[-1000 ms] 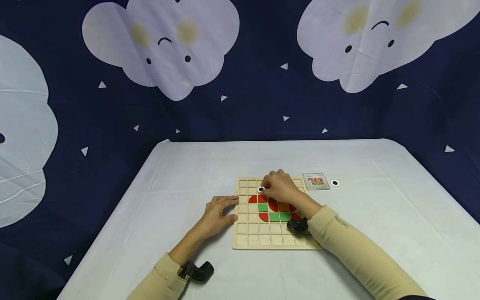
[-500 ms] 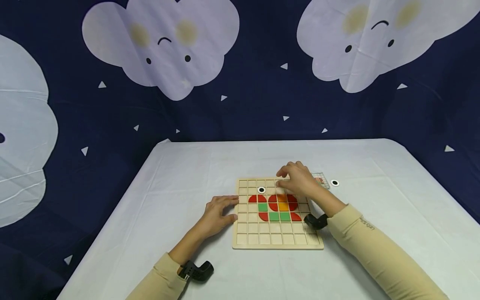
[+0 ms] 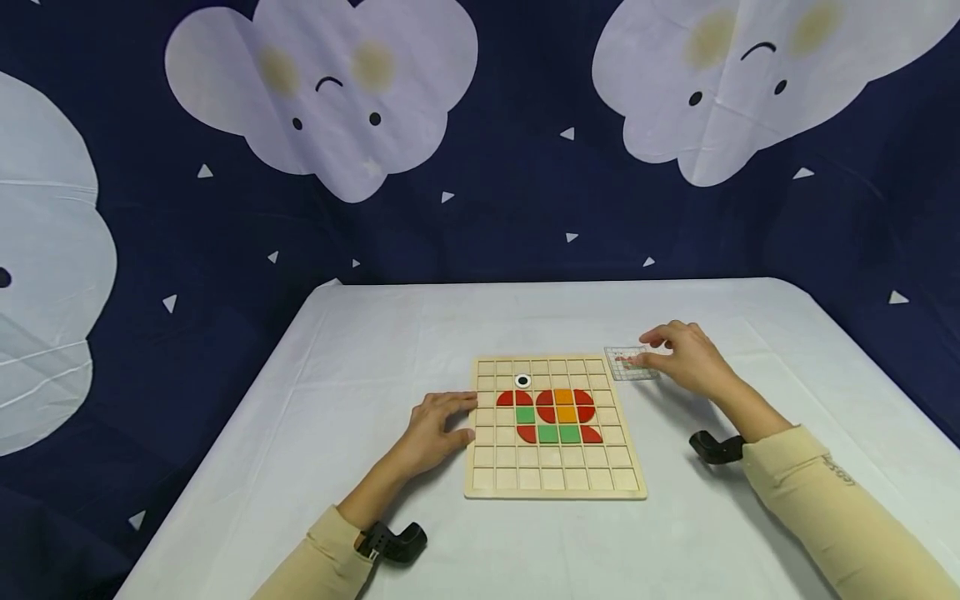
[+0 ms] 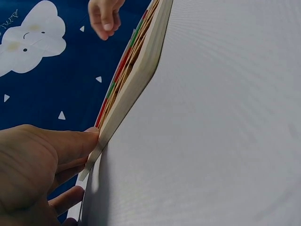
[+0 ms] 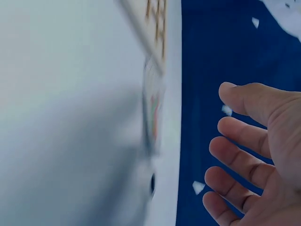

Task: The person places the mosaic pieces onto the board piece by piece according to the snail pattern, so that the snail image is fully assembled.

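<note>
A wooden grid board (image 3: 517, 479) lies flat on the table with red, green and orange tiles (image 3: 558, 417) in its middle squares. One white disc with a black dot, like an eye (image 3: 522, 381), sits in the board's upper part. At the board's left edge rests my left hand (image 3: 431, 433), its thumb and fingers extended and touching the rim. My right hand (image 3: 690, 358) is above the table right of the board, fingers loosely spread and holding nothing. It partly overlaps a small clear pattern card (image 3: 622, 365). Another eye disc (image 5: 152, 183), blurred, shows in the right wrist view; the hand hides it in the head view.
A white cloth (image 3: 405, 333) covers the table, which ends at a dark blue backdrop (image 3: 510, 242) with clouds and small white triangles. Black wrist cameras (image 3: 401, 543) are strapped to both wrists.
My right hand has let go of the eye disc on the board and moved right, past the board to over the card and the second disc. The left hand has stayed in place.
</note>
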`<state>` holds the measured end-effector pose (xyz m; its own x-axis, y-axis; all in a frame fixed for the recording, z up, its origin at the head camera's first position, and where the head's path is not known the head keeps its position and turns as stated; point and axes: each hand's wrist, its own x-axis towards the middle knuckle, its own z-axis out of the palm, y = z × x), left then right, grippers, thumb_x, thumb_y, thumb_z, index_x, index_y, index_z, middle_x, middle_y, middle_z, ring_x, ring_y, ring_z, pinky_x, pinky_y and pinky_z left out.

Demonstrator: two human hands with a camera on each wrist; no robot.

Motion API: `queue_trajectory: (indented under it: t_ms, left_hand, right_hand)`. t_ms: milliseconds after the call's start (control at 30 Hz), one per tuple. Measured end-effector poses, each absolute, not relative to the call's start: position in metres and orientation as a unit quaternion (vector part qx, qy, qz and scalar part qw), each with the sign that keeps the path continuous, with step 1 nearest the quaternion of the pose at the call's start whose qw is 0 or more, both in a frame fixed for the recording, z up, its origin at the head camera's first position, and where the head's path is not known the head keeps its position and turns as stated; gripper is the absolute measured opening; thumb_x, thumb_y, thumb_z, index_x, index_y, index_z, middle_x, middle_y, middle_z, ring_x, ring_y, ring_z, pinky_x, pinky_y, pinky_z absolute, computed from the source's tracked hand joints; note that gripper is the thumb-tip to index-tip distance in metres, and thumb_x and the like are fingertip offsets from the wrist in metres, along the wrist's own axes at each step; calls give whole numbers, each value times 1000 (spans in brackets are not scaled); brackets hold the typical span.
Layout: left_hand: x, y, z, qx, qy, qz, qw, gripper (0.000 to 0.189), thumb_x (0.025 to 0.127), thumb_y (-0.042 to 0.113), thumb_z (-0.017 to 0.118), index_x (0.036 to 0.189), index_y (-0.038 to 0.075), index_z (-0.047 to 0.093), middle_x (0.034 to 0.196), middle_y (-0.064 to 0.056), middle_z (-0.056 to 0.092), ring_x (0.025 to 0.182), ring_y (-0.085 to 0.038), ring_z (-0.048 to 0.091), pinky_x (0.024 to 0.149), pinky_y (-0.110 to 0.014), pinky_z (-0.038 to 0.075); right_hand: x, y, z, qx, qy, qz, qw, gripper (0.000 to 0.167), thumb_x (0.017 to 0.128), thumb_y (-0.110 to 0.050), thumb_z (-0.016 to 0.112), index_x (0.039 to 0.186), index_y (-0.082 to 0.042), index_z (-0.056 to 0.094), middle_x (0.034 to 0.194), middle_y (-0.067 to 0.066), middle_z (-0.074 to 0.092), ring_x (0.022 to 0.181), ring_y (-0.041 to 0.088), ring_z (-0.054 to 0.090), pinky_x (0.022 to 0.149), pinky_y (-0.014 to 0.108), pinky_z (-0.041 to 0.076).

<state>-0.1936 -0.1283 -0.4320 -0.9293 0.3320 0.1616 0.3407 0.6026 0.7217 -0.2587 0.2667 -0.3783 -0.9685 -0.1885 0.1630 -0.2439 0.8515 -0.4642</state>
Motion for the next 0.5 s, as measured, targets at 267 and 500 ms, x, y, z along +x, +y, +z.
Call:
queue_trajectory:
  t_ms: [267, 500]
  left_hand:
    - [-193, -128, -432, -190, -895, -403, 6, 44, 81, 12, 71, 123, 5, 62, 137, -3, 55, 127, -29, 40, 103, -50, 23]
    - [-193, -128, -432, -190, -894, -407, 4, 44, 81, 12, 71, 123, 5, 62, 136, -3, 55, 127, -29, 40, 103, -50, 23]
  right_hand:
    - [-261, 298, -389, 80, -963, 254, 33, 46, 87, -29, 65, 122, 0, 59, 116, 25, 59, 106, 38, 49, 84, 50, 40]
    - [-266, 309, -400, 75, -966, 247, 26, 46, 84, -26, 66, 120, 2, 60, 114, 27, 60, 101, 37, 52, 82, 49, 40]
